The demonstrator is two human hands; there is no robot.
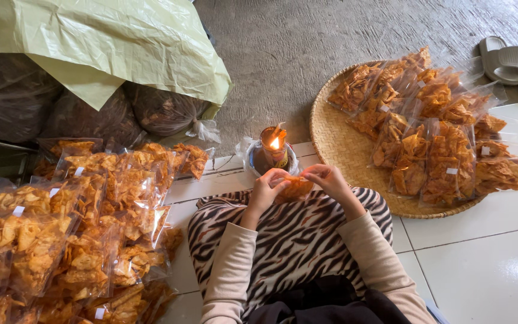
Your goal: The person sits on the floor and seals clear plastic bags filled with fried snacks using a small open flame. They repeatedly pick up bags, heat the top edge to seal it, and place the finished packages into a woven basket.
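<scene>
While both hands pinch it at centre frame, the small clear plastic bag of orange chips [295,187] looks light, crinkly and slippery, its contents brittle. The left hand [266,191] and right hand [327,178] grip its top edge, just below the lit candle jar [274,147].

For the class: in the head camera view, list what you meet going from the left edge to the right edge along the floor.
Pile of filled chip bags → left hand → small chip bag held by both hands → right hand → woven tray stacked with chip bags → grey sandals.
</scene>
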